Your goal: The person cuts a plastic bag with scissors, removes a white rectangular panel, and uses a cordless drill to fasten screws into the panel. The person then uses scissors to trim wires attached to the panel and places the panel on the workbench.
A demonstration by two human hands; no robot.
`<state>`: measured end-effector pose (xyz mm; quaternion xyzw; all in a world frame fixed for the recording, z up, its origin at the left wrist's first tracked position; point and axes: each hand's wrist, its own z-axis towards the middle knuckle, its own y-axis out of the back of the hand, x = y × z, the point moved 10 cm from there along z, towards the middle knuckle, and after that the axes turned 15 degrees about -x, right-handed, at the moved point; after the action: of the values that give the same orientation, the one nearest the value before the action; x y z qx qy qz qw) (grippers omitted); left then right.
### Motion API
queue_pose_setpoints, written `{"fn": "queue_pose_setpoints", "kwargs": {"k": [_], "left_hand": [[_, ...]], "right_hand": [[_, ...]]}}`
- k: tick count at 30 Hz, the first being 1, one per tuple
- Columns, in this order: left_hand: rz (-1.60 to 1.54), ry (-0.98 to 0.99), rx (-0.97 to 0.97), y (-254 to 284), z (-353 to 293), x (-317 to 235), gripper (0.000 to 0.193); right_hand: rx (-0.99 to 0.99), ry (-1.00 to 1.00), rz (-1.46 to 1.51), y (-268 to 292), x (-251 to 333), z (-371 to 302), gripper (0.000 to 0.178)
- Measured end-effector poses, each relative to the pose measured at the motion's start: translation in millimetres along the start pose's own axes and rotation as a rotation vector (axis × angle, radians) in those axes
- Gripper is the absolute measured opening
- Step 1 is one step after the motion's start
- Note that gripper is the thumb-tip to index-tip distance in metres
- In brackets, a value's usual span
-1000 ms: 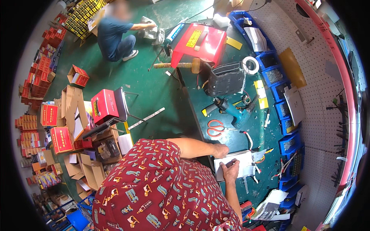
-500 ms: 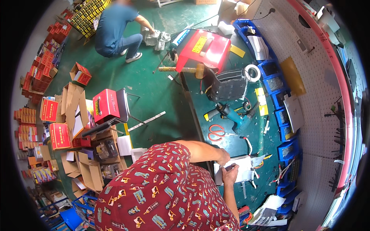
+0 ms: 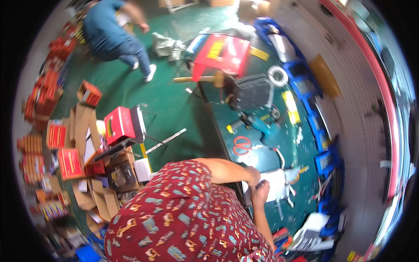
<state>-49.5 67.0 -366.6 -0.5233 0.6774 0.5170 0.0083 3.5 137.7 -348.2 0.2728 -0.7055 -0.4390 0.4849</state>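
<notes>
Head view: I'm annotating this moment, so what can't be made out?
In the head view:
Fingertips of left hand and right hand at the white item: hidden by the hands and blur.
Contents of the blue bins: smeared by blur.
Part of the table edge: hidden by the patterned shirt.
Blue object, lower left: cut off by the lower edge.

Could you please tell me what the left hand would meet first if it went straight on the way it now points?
The left hand would probably meet the white pack first, just to its right, though blur leaves unclear whether it would pass above.
</notes>
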Motion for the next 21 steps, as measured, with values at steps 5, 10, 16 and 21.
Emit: {"fn": "queue_pose_setpoints", "kwargs": {"k": [5,10,16,21], "left_hand": [[-0.09,0.144,0.048,12,-12,1,0.071],[0.02,0.123,0.06,12,-8,-11,0.046],[0.106,0.066,0.045,12,-10,-25,0.039],[0.123,0.03,-0.018,13,-13,-36,0.04]], "right_hand": [[-0.05,-0.052,0.006,22,6,-2,0.048],[-0.165,-0.036,0.0,26,0,-8,0.047],[-0.281,0.012,0.043,28,-2,-17,0.043],[-0.28,0.019,0.089,26,-4,-20,0.032]]}}
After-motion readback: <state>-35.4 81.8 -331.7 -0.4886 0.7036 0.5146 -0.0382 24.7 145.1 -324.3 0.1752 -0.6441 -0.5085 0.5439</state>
